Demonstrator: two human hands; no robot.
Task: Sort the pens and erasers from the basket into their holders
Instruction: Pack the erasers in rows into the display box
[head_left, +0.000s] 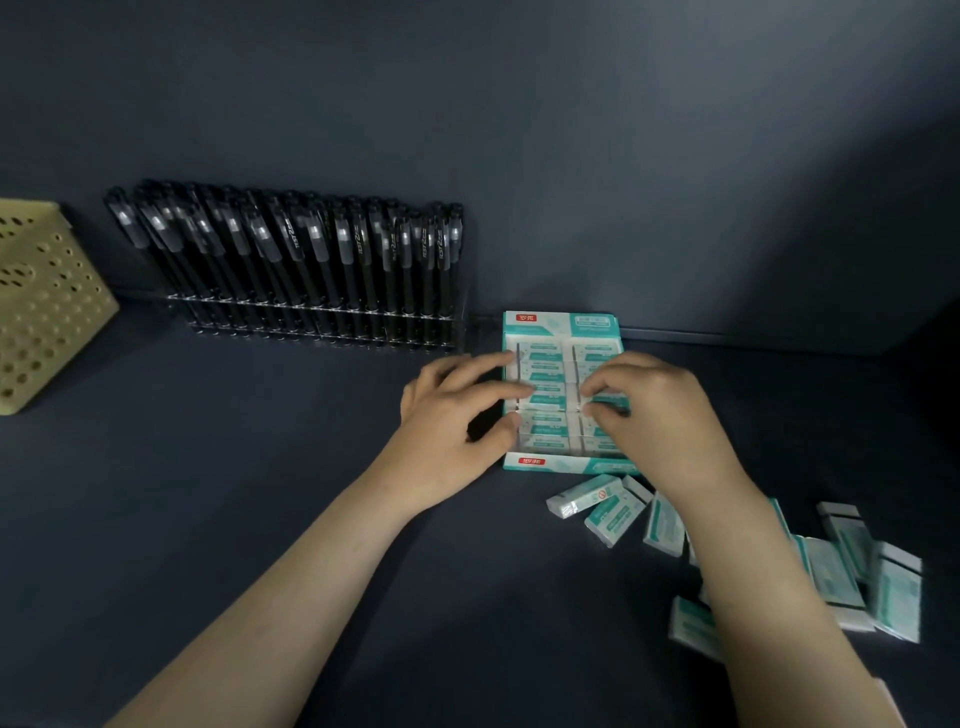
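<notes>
A teal and white eraser box (540, 318) lies on the dark surface, filled with two columns of wrapped erasers. My left hand (452, 415) rests at the box's left edge, fingertips touching the left column and thumb against the side. My right hand (654, 410) is over the right column, its fingertips pinching an eraser (610, 402) in that column. Several loose erasers (615, 514) lie scattered in front of and to the right of the box. A clear pen holder (311, 317) against the back wall stands full of black pens (322, 254).
A beige perforated basket (47, 306) stands at the far left; its inside is hidden. The dark wall runs close behind the pen holder and box. More erasers (893, 587) lie near the right edge, partly hidden by my right forearm.
</notes>
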